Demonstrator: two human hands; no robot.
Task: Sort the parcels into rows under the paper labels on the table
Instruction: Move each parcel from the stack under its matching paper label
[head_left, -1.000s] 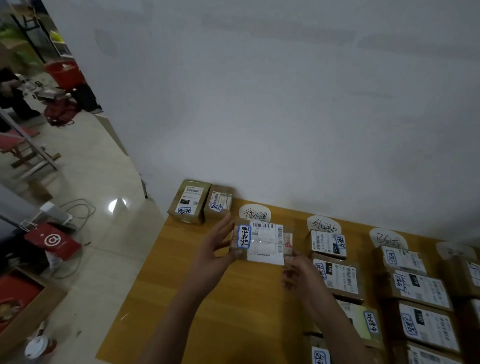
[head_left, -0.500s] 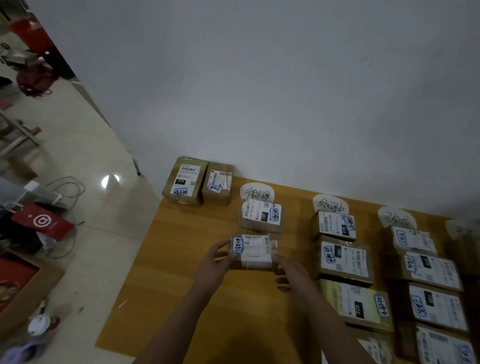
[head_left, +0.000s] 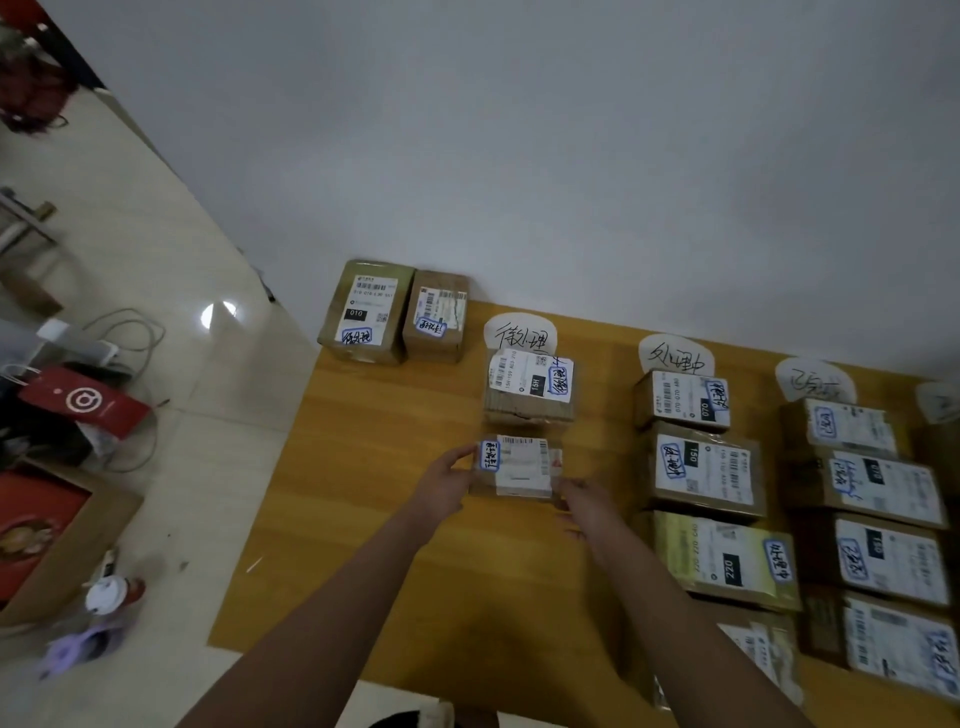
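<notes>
A small cardboard parcel (head_left: 519, 467) with a white shipping label lies on the wooden table (head_left: 363, 441), just below another parcel (head_left: 530, 387) that sits under the leftmost paper label (head_left: 519, 332). My left hand (head_left: 444, 486) grips the small parcel's left end and my right hand (head_left: 584, 501) holds its right lower corner. Two more paper labels (head_left: 675, 356) (head_left: 813, 379) head rows of parcels to the right.
Two parcels (head_left: 369, 312) (head_left: 436, 317) stand at the table's far left corner against the white wall. Rows of several parcels (head_left: 701, 467) (head_left: 862, 483) fill the right side. Off the left table edge lie a red bag (head_left: 85, 402), cables and a carton on the floor.
The small parcel came down from in front of the leftmost label to the table below the first parcel. Both hands moved with it and still hold it.
</notes>
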